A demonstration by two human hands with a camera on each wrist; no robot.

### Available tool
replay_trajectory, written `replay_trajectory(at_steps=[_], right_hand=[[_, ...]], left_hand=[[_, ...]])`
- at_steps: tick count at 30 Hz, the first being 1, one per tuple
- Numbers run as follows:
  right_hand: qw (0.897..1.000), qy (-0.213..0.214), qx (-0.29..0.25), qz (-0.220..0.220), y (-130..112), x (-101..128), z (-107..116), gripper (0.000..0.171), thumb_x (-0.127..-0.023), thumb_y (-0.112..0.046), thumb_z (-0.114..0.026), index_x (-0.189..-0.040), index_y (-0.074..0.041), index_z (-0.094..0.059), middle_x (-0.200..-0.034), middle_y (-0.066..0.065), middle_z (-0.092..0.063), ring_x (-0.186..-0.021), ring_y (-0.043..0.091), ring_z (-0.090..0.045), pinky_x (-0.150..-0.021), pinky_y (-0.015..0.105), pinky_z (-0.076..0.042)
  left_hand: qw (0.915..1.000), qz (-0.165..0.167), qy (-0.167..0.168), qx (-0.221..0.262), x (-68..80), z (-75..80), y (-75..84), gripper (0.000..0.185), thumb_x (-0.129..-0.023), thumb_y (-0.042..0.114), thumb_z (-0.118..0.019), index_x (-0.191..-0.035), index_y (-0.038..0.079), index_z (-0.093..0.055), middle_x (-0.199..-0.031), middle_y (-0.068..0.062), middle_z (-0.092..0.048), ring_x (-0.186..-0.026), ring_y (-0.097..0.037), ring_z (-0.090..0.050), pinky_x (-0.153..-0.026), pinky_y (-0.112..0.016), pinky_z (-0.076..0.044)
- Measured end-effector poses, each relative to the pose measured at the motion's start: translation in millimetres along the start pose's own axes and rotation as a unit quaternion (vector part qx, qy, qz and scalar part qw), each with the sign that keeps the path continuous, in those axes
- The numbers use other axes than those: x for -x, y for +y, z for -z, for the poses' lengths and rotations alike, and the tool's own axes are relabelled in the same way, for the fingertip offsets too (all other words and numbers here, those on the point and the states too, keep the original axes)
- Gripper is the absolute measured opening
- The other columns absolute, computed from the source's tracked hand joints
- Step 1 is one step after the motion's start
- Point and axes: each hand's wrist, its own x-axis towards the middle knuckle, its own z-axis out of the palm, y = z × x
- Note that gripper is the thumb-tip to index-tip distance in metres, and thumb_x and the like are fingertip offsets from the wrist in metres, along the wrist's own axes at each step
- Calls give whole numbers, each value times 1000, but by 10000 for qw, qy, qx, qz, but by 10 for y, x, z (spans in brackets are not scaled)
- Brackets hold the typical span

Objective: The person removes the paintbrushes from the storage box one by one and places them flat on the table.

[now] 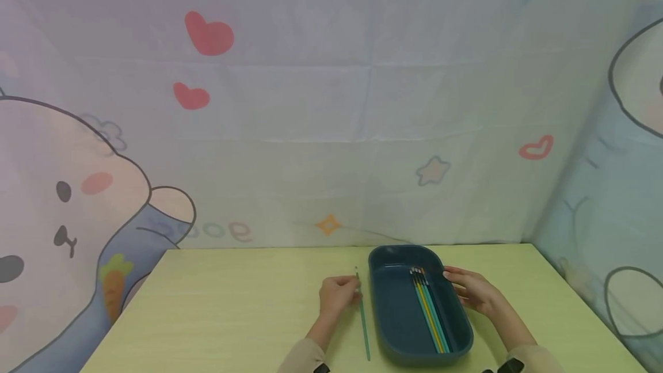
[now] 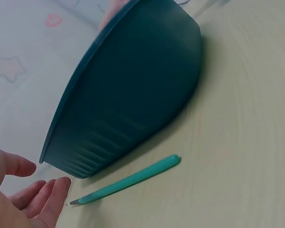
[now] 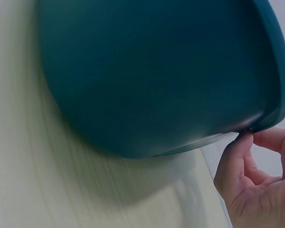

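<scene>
L hand (image 1: 338, 294): nearer; fingers apart, just L of slim green pencil (image 1: 364, 324), axis fore-aft
R hand (image 1: 475, 291): pinches dark-teal oblong plastic tray (image 1: 396, 309)

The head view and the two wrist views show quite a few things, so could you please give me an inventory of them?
Table: one, pale yellow, bottom of the head view
Tray: one, dark blue-green, on the table
Pencils: several, mostly green and yellow, inside the tray; exact count unclear
Loose pencil: one, green, left of the tray
Backdrop: at least one sheet, pale, behind the table
Printed hearts: three, red, on the backdrop
Printed star: one, pinkish, above the tray
Printed diamond: one, orange, low on the backdrop
Printed bear-like figure: one, white and blue, far left
Sleeves: two, beige, bottom edge
Left hand: one, at the loose pencil's far end
Right hand: one, pinching the tray's right rim
</scene>
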Motion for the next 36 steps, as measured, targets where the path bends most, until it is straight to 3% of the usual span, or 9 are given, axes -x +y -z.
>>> replay_trajectory(at_steps=[5, 14, 36], right_hand=[[10000, 20, -9, 5, 0, 5, 5, 66, -94, -32, -59, -146, 1, -34, -99, -13, -62, -84, 2, -61, -61, 15, -51], [10000, 29, -24, 18, 2, -13, 4, 67, -94, -32, -60, -146, 1, -34, -99, -13, -62, -85, 3, -61, -62, 16, -51], [9999, 11, -118, 11, -4, 2, -4, 65, -95, -30, -59, -146, 1, -34, -99, -12, -62, -84, 3, -62, -62, 16, -51]], left_hand=[[9991, 138, -117, 377, 53, -19, 56, 31, -79, 9, -65, -104, -10, -69, -94, -22, -72, -61, -15, -70, -59, -23, -60], [9962, 155, -203, 834, 108, -40, 165, 30, -82, 8, -65, -106, -9, -69, -97, -26, -71, -64, -13, -71, -59, -20, -59], [9954, -156, -402, 855, 212, -250, 401, 27, -83, 6, -66, -106, -8, -69, -96, -25, -71, -68, -17, -71, -65, -27, -61]])
